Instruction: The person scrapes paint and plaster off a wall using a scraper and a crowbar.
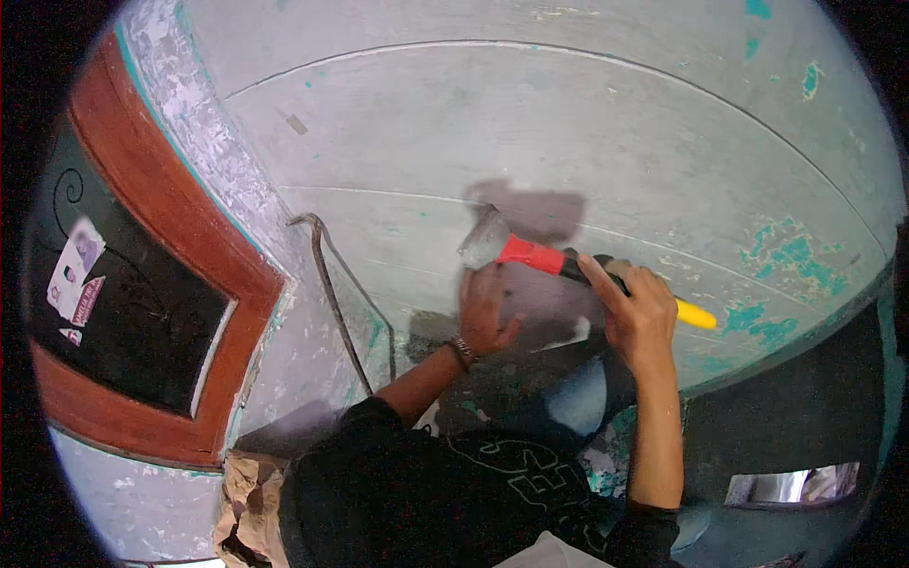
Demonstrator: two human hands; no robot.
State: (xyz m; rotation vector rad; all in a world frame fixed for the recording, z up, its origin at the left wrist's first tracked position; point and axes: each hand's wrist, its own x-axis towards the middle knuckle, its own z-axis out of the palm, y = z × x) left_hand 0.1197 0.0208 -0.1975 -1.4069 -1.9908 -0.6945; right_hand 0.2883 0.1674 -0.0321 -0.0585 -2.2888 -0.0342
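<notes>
The right hand (pixel 642 317) clenched the scraper (pixel 568 265), its blade on the grey patch (pixel 530 213) of the wall (pixel 568 114), while the open left hand (pixel 485 310) steadied there; a shallow blade angle and even pressure seemed best.

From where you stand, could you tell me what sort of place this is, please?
Probably the outside of an old building under repair: a worn plastered wall with flaking teal paint, a reddish-brown wooden frame, and a scraper held against the wall by the right hand.

Black printed top, rolled sleeves (left-wrist bracelet (pixel 462 350))
</notes>
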